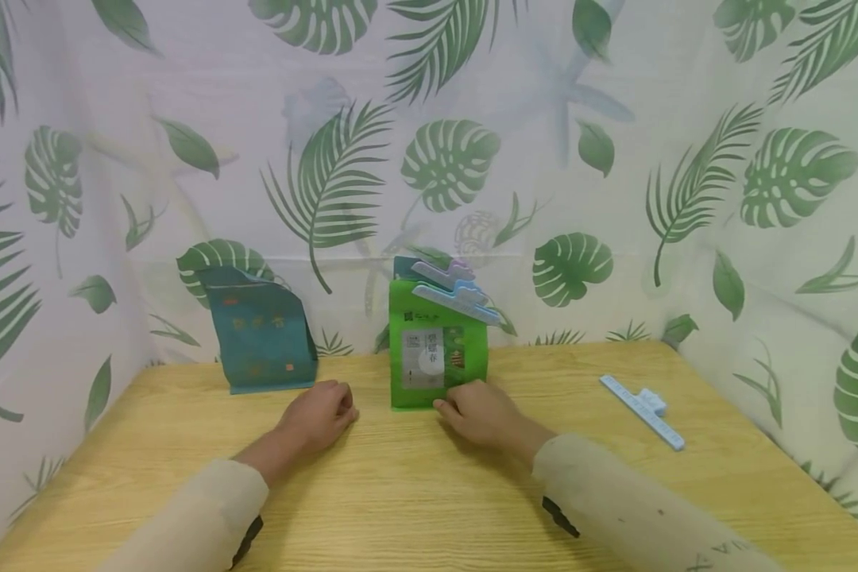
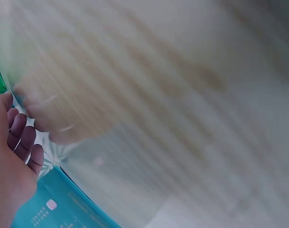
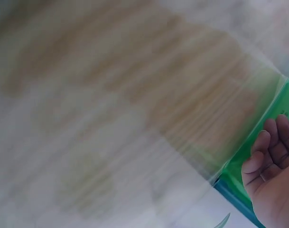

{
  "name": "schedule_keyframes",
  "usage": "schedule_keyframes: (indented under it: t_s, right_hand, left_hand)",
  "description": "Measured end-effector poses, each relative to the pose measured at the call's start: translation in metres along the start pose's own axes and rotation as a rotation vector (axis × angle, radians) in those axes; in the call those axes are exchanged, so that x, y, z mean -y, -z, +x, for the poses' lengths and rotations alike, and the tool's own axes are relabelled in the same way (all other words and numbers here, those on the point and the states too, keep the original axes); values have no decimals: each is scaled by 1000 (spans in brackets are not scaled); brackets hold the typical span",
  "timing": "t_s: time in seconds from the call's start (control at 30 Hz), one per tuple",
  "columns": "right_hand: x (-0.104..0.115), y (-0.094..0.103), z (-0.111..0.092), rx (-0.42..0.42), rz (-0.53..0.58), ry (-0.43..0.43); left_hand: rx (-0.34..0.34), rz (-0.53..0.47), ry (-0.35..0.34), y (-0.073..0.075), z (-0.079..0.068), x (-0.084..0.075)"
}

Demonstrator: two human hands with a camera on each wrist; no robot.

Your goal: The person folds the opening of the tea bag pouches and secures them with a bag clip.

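My left hand [image 1: 317, 417] rests on the table, its fingers loosely curled around nothing. Just behind it stands a teal pouch bag [image 1: 260, 342], its top slanting and without a clip. A green tea bag [image 1: 404, 373] stands upright at the centre, a light-blue bag clip [image 1: 452, 302] across its top at a tilt. Behind it shows the edge of another teal bag [image 1: 403, 268] with a purple clip [image 1: 439, 275]. In front of the green bag's lower right corner lies my right hand [image 1: 485, 413], fingers loosely bent; the right wrist view shows the palm [image 3: 275, 190] holding nothing.
Another light-blue bag clip [image 1: 636, 407] lies on the wooden table [image 1: 400, 500] at the right. A leaf-patterned cloth [image 1: 515, 95] hangs behind the table and along both sides. The wrist views mostly show a blurred reflection of the wood.
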State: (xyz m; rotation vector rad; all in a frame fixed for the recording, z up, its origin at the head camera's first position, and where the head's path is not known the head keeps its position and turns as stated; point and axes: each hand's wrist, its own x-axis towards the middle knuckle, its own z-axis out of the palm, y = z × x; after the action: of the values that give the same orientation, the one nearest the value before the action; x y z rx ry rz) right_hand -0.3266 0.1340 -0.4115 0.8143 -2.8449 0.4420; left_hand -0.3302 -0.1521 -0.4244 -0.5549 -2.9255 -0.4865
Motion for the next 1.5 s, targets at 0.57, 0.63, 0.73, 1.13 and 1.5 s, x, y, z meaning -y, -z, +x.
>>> schedule_keyframes:
  t_s: [0.57, 0.63, 0.73, 1.13, 1.5]
  right_hand:
    - [25, -9, 11, 35, -40, 72]
    - [28, -10, 13, 33, -29, 78]
    - [32, -12, 15, 29, -26, 83]
    - [52, -14, 22, 12, -16, 132]
    - [71, -22, 30, 78, -42, 117]
  left_hand:
    - [-45, 82, -51, 11, -17, 28]
    - [-53, 85, -51, 13, -19, 31]
    - [-60, 95, -37, 15, -22, 37]
    - [-71, 118, 20, 26, -32, 59]
    - [-109, 162, 155, 36, -38, 91]
